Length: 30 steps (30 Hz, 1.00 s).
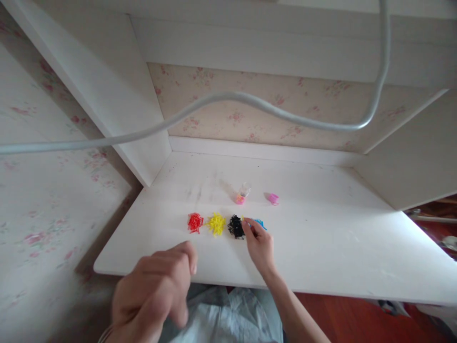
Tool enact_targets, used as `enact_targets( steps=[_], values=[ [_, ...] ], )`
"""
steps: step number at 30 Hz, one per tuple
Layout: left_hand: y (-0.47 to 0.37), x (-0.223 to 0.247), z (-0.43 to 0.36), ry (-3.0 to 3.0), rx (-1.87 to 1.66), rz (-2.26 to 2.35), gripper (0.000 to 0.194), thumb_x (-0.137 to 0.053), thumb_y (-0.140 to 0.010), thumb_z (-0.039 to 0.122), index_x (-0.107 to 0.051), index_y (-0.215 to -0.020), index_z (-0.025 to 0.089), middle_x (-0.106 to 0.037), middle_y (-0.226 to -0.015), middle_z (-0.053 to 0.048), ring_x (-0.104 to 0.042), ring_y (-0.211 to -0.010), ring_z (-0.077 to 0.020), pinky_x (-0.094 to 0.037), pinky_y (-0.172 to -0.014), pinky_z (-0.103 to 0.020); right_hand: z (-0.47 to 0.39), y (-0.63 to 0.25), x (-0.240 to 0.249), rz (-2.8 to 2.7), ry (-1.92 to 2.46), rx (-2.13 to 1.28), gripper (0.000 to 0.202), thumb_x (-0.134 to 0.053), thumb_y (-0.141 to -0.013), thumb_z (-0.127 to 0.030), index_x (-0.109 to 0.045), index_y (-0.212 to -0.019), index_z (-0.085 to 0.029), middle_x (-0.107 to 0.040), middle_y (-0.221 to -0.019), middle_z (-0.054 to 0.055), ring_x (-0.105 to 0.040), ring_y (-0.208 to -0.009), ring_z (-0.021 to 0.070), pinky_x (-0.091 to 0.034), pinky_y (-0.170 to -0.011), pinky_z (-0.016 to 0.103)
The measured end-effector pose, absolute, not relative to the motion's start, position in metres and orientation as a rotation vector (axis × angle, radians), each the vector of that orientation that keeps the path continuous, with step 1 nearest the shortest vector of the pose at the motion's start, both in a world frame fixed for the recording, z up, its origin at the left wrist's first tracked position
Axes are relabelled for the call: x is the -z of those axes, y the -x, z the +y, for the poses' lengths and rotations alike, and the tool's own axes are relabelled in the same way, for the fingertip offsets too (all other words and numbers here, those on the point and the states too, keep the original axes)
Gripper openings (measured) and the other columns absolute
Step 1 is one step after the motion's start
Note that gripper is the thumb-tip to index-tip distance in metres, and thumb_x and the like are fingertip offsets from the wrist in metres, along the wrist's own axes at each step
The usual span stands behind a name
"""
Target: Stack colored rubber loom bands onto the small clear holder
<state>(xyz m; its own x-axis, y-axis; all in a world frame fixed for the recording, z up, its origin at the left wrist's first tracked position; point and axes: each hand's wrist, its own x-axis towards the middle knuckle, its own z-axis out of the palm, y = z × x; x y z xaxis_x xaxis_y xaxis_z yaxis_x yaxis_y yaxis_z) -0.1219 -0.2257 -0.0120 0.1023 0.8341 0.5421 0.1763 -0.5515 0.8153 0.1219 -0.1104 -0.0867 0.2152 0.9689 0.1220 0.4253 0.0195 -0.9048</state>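
Small rubber bands lie in colour-sorted heaps on a white desk: a red heap (195, 223), a yellow heap (216, 224), a black heap (235, 227) and a blue heap (260, 223) partly covered by my right hand. My right hand (261, 244) is at the right edge of the black heap, thumb and forefinger pinched on a small yellow rubber band (243, 218). Nearer the camera, my left hand (155, 286) hovers over the desk's front edge, slightly blurred. Its fingers are loosely curled, with the thumb apart from them and nothing visible between.
Behind the heaps stands a small clear container (243, 194) with a pink bottom and coloured bits inside. A pink-purple object (273, 199), perhaps a cap, lies to its right. A grey cable (246, 97) crosses the view above the desk (321, 238). Side panels flank the desk.
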Motion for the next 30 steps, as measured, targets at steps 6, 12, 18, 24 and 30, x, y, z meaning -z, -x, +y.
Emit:
enact_targets(
  steps=[6,12,18,24,30],
  values=[
    [0.082,0.029,-0.158,-1.861,-0.846,1.654,0.039,-0.043,-0.092,0.038,-0.057,-0.06,0.02,-0.056,-0.058,0.0,-0.052,-0.054,-0.011,-0.04,-0.054,-0.022,-0.058,-0.144,0.04,-1.316,1.573,-0.655,0.047,-0.049,-0.082,-0.054,-0.071,-0.096,-0.015,-0.045,-0.054,-0.004,-0.037,-0.048,0.0087,-0.028,-0.045,0.02],
    [0.085,0.081,-0.149,-2.102,-0.562,1.974,0.022,-0.041,-0.092,0.03,-0.062,-0.092,0.023,-0.066,-0.084,-0.002,-0.062,-0.07,-0.0139,-0.044,-0.064,-0.023,-0.02,-0.145,0.027,-1.378,1.588,-0.585,0.045,-0.05,-0.081,-0.054,-0.072,-0.095,-0.017,-0.045,-0.051,-0.005,-0.037,-0.047,0.009,-0.027,-0.046,0.021],
    [0.077,0.091,-0.139,-2.218,-0.346,2.08,0.022,-0.041,-0.093,0.031,-0.061,-0.096,0.024,-0.067,-0.095,-0.003,-0.065,-0.076,-0.0147,-0.043,-0.062,-0.023,-0.007,-0.144,0.029,-1.487,1.628,-0.543,0.044,-0.048,-0.081,-0.051,-0.073,-0.097,-0.018,-0.057,-0.056,-0.001,-0.044,-0.049,0.0104,-0.032,-0.051,0.022],
    [0.071,0.103,-0.136,-2.235,-0.352,2.097,0.023,-0.04,-0.094,0.027,-0.062,-0.097,0.023,-0.068,-0.098,-0.004,-0.065,-0.075,-0.0148,-0.044,-0.063,-0.024,-0.006,-0.145,0.032,-1.556,1.652,-0.499,0.046,-0.045,-0.082,-0.05,-0.073,-0.098,-0.018,-0.06,-0.057,0.001,-0.049,-0.052,0.0121,-0.034,-0.053,0.022],
    [0.072,0.107,-0.133,-2.245,-0.379,2.092,0.024,-0.039,-0.094,0.024,-0.062,-0.096,0.022,-0.069,-0.098,-0.004,-0.066,-0.077,-0.015,-0.045,-0.065,-0.023,-0.006,-0.146,0.026,-1.56,1.664,-0.458,0.043,-0.046,-0.082,-0.049,-0.073,-0.095,-0.019,-0.055,-0.054,-0.002,-0.046,-0.049,0.0106,-0.032,-0.052,0.021]
  ],
)
